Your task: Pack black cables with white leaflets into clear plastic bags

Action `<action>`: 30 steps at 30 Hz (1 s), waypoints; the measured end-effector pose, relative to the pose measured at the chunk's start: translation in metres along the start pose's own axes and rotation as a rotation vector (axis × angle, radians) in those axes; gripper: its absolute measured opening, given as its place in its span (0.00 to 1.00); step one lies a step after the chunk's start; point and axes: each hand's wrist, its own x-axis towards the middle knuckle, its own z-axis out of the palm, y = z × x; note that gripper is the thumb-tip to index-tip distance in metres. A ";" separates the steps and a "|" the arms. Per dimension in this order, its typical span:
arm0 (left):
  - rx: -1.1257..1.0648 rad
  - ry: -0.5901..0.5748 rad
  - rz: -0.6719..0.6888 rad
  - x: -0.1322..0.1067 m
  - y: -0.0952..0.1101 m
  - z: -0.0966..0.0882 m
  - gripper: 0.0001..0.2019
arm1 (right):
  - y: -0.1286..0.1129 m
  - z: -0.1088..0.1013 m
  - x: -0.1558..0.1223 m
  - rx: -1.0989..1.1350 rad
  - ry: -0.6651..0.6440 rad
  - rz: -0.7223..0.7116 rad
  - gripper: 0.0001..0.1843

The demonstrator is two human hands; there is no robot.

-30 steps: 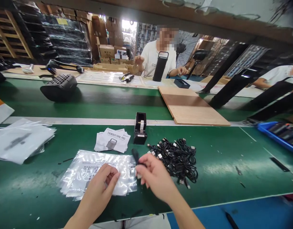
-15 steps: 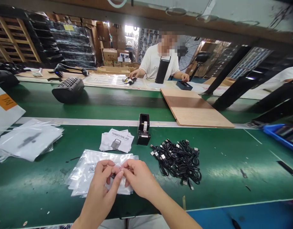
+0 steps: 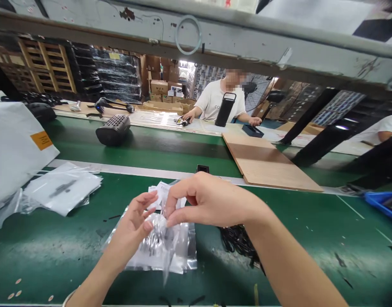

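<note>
My right hand (image 3: 208, 200) is closed in a pinch on a clear plastic bag (image 3: 169, 251), which hangs blurred from the thumb and fingertips. To its left, my left hand (image 3: 136, 221) is open, its fingers apart and curved towards the bag. Below both hands lie several flat clear bags (image 3: 145, 258) with printed leaflets inside. Behind the fingers, a few loose printed leaflets (image 3: 154, 190) show in part. Black cables (image 3: 236, 245) lie in a heap under my right wrist, partly covered. Only the top of the black tape dispenser (image 3: 203, 169) shows past my right hand.
More bagged sheets (image 3: 63, 187) lie at the left beside a large white bag (image 3: 17, 149) with an orange label. Across the belt are a black speaker (image 3: 113, 130), a wooden board (image 3: 272, 164) and a co-worker (image 3: 211, 100). A metal beam (image 3: 240, 44) crosses overhead.
My right hand has risen with a plastic bag and now covers most of the tape dispenser and cables. My left hand has parted from it and opened. The camera view has tilted upward.
</note>
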 end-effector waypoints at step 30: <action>0.313 0.361 -0.047 -0.009 -0.015 0.023 0.14 | 0.062 0.115 -0.056 0.665 0.730 0.475 0.16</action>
